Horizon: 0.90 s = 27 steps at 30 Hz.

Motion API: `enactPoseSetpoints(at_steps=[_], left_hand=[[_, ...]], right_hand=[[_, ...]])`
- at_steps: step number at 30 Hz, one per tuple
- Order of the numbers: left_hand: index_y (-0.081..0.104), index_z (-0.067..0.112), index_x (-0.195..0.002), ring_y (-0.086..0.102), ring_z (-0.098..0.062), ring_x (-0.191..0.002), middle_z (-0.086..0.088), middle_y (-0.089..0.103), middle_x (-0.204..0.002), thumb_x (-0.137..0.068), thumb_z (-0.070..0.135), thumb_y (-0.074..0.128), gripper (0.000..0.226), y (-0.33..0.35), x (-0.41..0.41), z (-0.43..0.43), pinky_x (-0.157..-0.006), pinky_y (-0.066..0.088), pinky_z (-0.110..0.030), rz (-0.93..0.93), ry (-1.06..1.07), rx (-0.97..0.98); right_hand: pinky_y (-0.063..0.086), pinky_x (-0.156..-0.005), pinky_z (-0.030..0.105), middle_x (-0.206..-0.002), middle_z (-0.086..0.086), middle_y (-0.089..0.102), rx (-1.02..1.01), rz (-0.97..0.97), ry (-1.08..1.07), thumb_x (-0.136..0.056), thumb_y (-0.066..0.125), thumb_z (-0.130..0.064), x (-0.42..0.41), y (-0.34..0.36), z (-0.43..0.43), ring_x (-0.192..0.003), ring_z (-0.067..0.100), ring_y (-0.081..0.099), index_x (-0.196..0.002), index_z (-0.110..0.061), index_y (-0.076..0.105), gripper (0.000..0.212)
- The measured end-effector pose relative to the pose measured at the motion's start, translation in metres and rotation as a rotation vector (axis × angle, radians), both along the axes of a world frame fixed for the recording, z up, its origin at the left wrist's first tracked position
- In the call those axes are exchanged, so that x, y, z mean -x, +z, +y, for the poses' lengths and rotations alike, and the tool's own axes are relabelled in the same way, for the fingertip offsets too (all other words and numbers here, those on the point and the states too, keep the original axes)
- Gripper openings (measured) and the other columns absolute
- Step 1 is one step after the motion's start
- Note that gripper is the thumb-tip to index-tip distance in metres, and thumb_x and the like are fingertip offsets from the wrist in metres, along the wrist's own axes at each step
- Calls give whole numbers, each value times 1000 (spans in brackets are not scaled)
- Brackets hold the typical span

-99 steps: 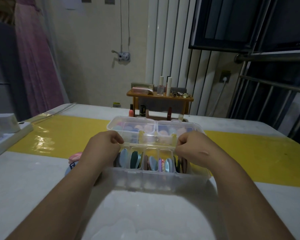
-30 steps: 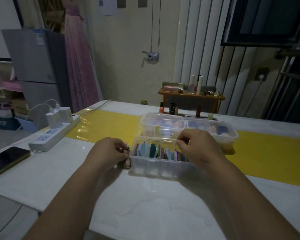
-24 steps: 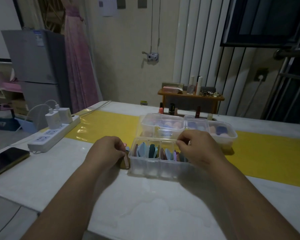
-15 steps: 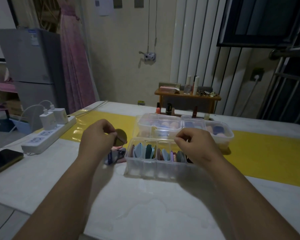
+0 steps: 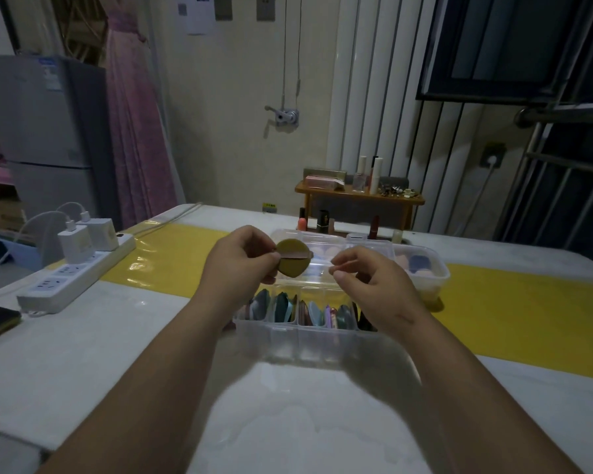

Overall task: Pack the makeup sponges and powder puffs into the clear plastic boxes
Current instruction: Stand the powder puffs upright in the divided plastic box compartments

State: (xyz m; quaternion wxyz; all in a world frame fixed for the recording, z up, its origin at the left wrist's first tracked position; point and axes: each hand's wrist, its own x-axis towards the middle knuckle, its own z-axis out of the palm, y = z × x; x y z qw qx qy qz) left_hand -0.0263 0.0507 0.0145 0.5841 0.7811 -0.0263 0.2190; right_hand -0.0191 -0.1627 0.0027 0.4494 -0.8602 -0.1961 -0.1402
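Pinching olive powder puff (image 5: 290, 266) w/ left hand (image 5: 240, 263) near clear box (image 5: 305, 338); right hand (image 5: 368, 287) loosely curled, empty.

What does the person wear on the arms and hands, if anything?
Nothing that shows. The left hand and the right hand are bare, with no gloves or rings visible. The left forearm and right forearm are uncovered down to the picture's edge: no sleeve, watch or bracelet.
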Motion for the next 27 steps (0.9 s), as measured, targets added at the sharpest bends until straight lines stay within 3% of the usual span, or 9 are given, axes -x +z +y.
enactPoseSetpoints(at_steps=[3, 8, 11, 15, 19, 27], left_hand=[[63, 10, -84, 69, -27, -67, -11, 70, -74, -87, 0, 68, 12, 0, 0, -11, -67, 61, -41, 12, -70, -21], [65, 8, -84, 69, -25, -64, -11, 71, -72, -87, 1, 68, 9, 1, -2, -22, -65, 61, -41, 57, -141, -55], [65, 16, -83, 68, -21, -67, -3, 70, -74, -87, 8, 71, 11, 0, -4, -27, -63, 59, -35, 55, -142, -211], [63, 29, -80, 58, -7, -72, 18, 61, -73, -88, 25, 69, 10, -10, -6, -27, -61, 42, -20, -27, -6, -550], [65, 32, -88, 59, -9, -81, 18, 57, -80, -89, 26, 64, 6, -17, -4, -31, -67, 42, -26, -96, 45, -731], [68, 30, -96, 57, -7, -85, 19, 57, -85, -91, 31, 65, 6, -18, -8, -33, -64, 40, -20, -1, -5, -751]], right_hand=[[59, -81, 36, -107, -15, 68, -19, 31, 48, -98, 58, -29, 2, 1, 1, -91, 8, 66, -100, -43, 59, 14], [58, -74, 37, -98, -19, 65, -10, -13, 24, -96, 61, -28, 2, 2, 0, -80, 15, 63, -99, -37, 65, 11], [58, -72, 37, -88, -17, 66, -9, -38, -12, -94, 63, -25, 0, 2, 0, -78, 15, 62, -92, -35, 68, 12], [56, -74, 35, -84, -13, 67, -20, -35, -74, -92, 63, -20, -4, 3, -8, -80, 9, 61, -89, -32, 70, 14], [52, -73, 30, -84, -8, 68, -82, -8, -134, -91, 62, -13, -5, 10, -19, -84, 11, 62, -87, -27, 72, 18], [37, -56, 22, -72, -8, 62, -28, -27, -268, -86, 58, -9, 1, 21, -34, -68, 5, 55, -77, -22, 68, 18]])
